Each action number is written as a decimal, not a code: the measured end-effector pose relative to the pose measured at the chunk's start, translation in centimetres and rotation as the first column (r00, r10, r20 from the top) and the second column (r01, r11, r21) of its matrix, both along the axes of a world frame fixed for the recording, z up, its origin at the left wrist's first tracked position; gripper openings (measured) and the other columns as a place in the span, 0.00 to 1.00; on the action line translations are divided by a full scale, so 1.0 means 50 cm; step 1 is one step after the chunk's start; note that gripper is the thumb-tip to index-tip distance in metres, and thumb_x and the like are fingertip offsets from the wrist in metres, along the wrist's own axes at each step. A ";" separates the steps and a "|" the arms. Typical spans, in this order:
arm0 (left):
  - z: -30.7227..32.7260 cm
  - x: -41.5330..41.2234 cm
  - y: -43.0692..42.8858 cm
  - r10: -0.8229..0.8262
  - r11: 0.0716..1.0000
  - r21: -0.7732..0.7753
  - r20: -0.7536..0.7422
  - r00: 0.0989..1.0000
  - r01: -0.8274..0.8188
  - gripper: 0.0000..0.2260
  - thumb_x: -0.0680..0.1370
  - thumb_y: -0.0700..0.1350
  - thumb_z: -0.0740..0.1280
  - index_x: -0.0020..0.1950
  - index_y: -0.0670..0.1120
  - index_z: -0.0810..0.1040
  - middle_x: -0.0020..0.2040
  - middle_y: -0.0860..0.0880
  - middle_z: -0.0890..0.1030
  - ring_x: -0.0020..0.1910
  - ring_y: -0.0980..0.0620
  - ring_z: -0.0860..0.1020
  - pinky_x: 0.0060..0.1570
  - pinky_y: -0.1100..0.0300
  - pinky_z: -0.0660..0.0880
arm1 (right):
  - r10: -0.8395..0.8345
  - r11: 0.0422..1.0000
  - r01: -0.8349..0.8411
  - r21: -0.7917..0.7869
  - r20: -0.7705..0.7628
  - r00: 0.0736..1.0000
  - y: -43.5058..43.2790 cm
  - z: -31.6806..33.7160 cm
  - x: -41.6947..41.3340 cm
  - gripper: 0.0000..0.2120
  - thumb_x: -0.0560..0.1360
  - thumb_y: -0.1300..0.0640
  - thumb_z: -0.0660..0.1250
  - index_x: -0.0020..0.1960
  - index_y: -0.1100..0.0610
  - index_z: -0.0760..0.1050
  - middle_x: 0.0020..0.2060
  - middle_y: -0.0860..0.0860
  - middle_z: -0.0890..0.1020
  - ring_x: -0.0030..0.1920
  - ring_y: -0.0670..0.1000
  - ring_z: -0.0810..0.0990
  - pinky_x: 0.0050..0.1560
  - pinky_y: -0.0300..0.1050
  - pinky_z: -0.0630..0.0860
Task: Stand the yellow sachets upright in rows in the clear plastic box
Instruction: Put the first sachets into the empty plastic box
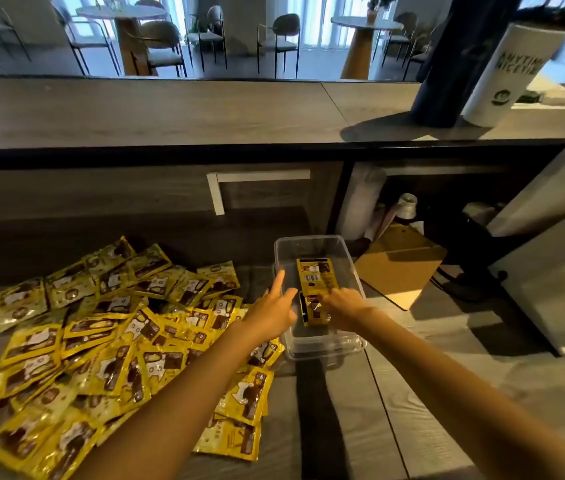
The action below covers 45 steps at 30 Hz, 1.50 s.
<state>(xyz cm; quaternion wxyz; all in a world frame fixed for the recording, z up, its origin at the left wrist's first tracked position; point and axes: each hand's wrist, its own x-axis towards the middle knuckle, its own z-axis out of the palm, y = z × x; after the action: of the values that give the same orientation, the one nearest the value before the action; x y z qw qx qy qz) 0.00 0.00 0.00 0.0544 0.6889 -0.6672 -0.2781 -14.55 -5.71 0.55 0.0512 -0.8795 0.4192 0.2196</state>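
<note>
Hands: both reach into the box (350, 271). Right hand (341, 308) pinches a small bunch of sachets (315, 289) over the box's middle; how many it holds cannot be made out, perhaps two or three. Left hand (272, 311) holds nothing, fingers loosely spread, forefinger raised at the box's left wall.

Step in hand: first placement. Apart from the held bunch the box looks bare, so the task appears barely begun.

Next move calls for: tipping the bunch onto its lower edge against one wall, with the free hand propping it so it does not flop flat.

Pile (108, 327): many loose sachets lie flat and overlapping on the counter (430, 393), left of the box, some touching its near left corner.

Sachets, appearance: flat glossy yellow foil, dark brown print with a white figure on the front, barcode on the back. Limp and slippery by the look; judged unlikely to stand unsupported.

Box, appearance: clear, rectangular, lidless, rounded corners, standing on the counter just right of the pile.
</note>
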 end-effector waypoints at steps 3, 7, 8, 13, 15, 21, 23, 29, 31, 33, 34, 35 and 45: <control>0.000 0.001 0.021 -0.006 1.000 -0.006 0.010 1.000 0.006 0.21 0.78 0.40 0.57 0.71 0.46 0.61 0.77 0.46 0.35 0.60 0.43 0.73 0.45 0.56 0.71 | 0.063 0.997 -0.062 -0.042 0.038 0.997 0.014 -0.007 -0.001 0.13 0.79 0.60 0.58 0.59 0.62 0.74 0.55 0.59 0.80 0.54 0.58 0.80 0.53 0.47 0.75; 0.002 -0.006 0.048 -0.015 1.000 0.017 0.056 0.998 0.014 0.25 0.77 0.38 0.59 0.73 0.48 0.57 0.76 0.44 0.36 0.63 0.40 0.71 0.47 0.55 0.71 | 0.054 0.998 -0.051 -0.033 0.081 0.995 0.028 -0.012 0.000 0.13 0.79 0.56 0.59 0.59 0.62 0.74 0.56 0.59 0.79 0.53 0.57 0.79 0.51 0.47 0.75; 0.007 -0.008 0.053 -0.018 1.000 0.019 0.070 0.997 0.016 0.25 0.77 0.37 0.59 0.73 0.47 0.58 0.76 0.43 0.36 0.62 0.40 0.72 0.46 0.56 0.70 | 0.051 0.998 -0.049 -0.024 0.083 0.995 0.030 -0.017 0.000 0.17 0.78 0.53 0.61 0.62 0.61 0.72 0.60 0.59 0.76 0.56 0.57 0.78 0.53 0.47 0.74; 0.023 -0.008 0.065 -0.017 0.999 0.048 0.068 0.998 0.013 0.23 0.77 0.37 0.60 0.72 0.45 0.61 0.76 0.42 0.37 0.62 0.42 0.72 0.49 0.56 0.72 | 0.069 0.997 -0.068 0.025 -0.072 0.995 0.042 -0.034 0.005 0.37 0.72 0.42 0.67 0.73 0.57 0.57 0.70 0.59 0.64 0.66 0.60 0.70 0.62 0.52 0.71; 0.025 -0.008 0.066 -0.016 0.999 0.049 0.065 0.998 0.013 0.23 0.77 0.37 0.60 0.71 0.45 0.62 0.76 0.42 0.38 0.61 0.42 0.72 0.49 0.56 0.72 | 0.066 0.998 -0.065 0.027 -0.021 0.998 0.042 -0.036 0.006 0.30 0.74 0.47 0.65 0.70 0.58 0.60 0.66 0.60 0.69 0.61 0.58 0.74 0.57 0.49 0.73; 0.021 -0.005 0.064 -0.003 1.000 0.030 0.113 0.994 0.000 0.24 0.77 0.41 0.62 0.72 0.46 0.61 0.77 0.43 0.43 0.72 0.40 0.60 0.67 0.51 0.64 | 0.098 0.993 -0.094 -0.069 0.058 0.994 0.062 -0.018 0.017 0.14 0.80 0.54 0.56 0.58 0.61 0.74 0.51 0.57 0.80 0.43 0.53 0.76 0.43 0.45 0.70; 0.017 -0.003 0.063 -0.012 1.000 -0.023 0.155 0.988 0.016 0.27 0.77 0.45 0.64 0.74 0.48 0.58 0.77 0.43 0.46 0.76 0.42 0.51 0.74 0.48 0.50 | 0.025 0.997 -0.013 -0.072 0.175 0.984 0.056 -0.004 0.017 0.15 0.80 0.52 0.56 0.57 0.61 0.74 0.50 0.57 0.80 0.48 0.56 0.79 0.45 0.45 0.72; 0.018 -0.013 0.047 0.006 0.971 -0.237 0.060 0.998 0.009 0.15 0.78 0.44 0.62 0.64 0.49 0.72 0.63 0.46 0.75 0.67 0.44 0.68 0.66 0.53 0.60 | -0.048 0.994 -0.012 0.112 0.519 0.854 0.032 0.047 0.006 0.10 0.76 0.56 0.64 0.53 0.60 0.79 0.49 0.56 0.83 0.49 0.55 0.82 0.49 0.45 0.77; 0.025 -0.016 0.043 0.112 0.958 -0.266 -0.001 0.994 -0.108 0.09 0.78 0.45 0.62 0.57 0.47 0.76 0.55 0.44 0.80 0.59 0.43 0.73 0.61 0.53 0.65 | -0.125 0.988 0.046 0.149 0.588 0.799 0.024 0.053 -0.002 0.10 0.75 0.58 0.67 0.53 0.61 0.79 0.50 0.56 0.83 0.49 0.54 0.82 0.46 0.41 0.78; 0.032 -0.014 0.041 0.212 0.939 -0.248 -0.131 0.969 -0.239 0.07 0.78 0.44 0.63 0.53 0.45 0.78 0.51 0.43 0.81 0.56 0.42 0.75 0.58 0.51 0.68 | -0.220 0.972 0.114 0.207 0.618 0.755 0.015 0.054 -0.014 0.11 0.72 0.60 0.69 0.54 0.61 0.77 0.49 0.55 0.81 0.48 0.52 0.80 0.45 0.37 0.76; 0.035 -0.011 0.039 0.255 0.924 -0.240 -0.198 0.946 -0.299 0.06 0.77 0.44 0.65 0.51 0.44 0.79 0.49 0.42 0.81 0.54 0.42 0.76 0.55 0.51 0.71 | -0.275 0.957 0.149 0.248 0.621 0.734 0.011 0.053 -0.020 0.11 0.71 0.61 0.70 0.53 0.61 0.77 0.47 0.55 0.80 0.47 0.51 0.79 0.43 0.37 0.75; 0.036 -0.008 0.037 0.289 0.909 -0.227 -0.257 0.922 -0.348 0.05 0.76 0.43 0.66 0.49 0.43 0.79 0.48 0.42 0.81 0.52 0.42 0.77 0.50 0.52 0.74 | -0.333 0.939 0.182 0.292 0.636 0.696 0.008 0.053 -0.026 0.09 0.70 0.63 0.71 0.49 0.60 0.76 0.45 0.55 0.79 0.46 0.50 0.78 0.43 0.38 0.76; 0.042 -0.018 0.033 0.071 0.965 -0.227 -0.244 0.967 -0.128 0.17 0.74 0.41 0.68 0.63 0.48 0.73 0.60 0.47 0.77 0.61 0.48 0.74 0.61 0.51 0.72 | -0.219 0.974 0.107 0.199 0.707 0.673 0.014 0.067 -0.024 0.07 0.71 0.62 0.71 0.48 0.63 0.82 0.44 0.56 0.84 0.40 0.45 0.77 0.38 0.27 0.71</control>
<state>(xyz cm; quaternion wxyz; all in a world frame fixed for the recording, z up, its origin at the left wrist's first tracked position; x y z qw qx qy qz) -0.92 1.64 2.10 0.2299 0.6726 -0.6491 -0.2710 -15.75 -5.03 3.91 0.2937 -0.8475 0.4252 -0.1216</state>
